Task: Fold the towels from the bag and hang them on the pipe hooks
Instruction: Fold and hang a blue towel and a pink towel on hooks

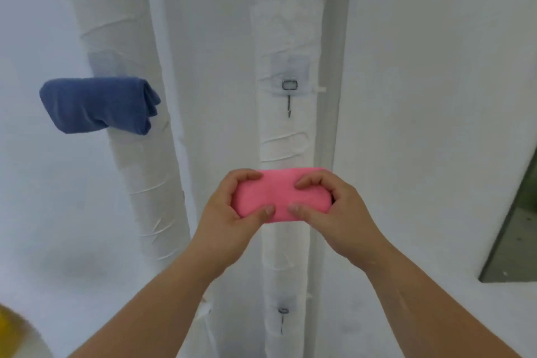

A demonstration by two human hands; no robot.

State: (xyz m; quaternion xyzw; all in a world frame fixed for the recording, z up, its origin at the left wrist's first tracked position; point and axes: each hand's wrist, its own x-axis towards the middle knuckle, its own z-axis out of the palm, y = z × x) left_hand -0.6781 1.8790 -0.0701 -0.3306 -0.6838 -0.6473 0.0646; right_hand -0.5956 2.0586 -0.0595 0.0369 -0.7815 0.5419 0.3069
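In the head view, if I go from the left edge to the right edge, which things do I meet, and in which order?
Blue towel → left hand → pink towel → right hand → dark opening in the wall. Pipes and hooks overlap these, so they are left out.

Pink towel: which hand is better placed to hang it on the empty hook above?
Right, probably: left hand and right hand both grip the pink towel, but the right sits closer under the upper hook.
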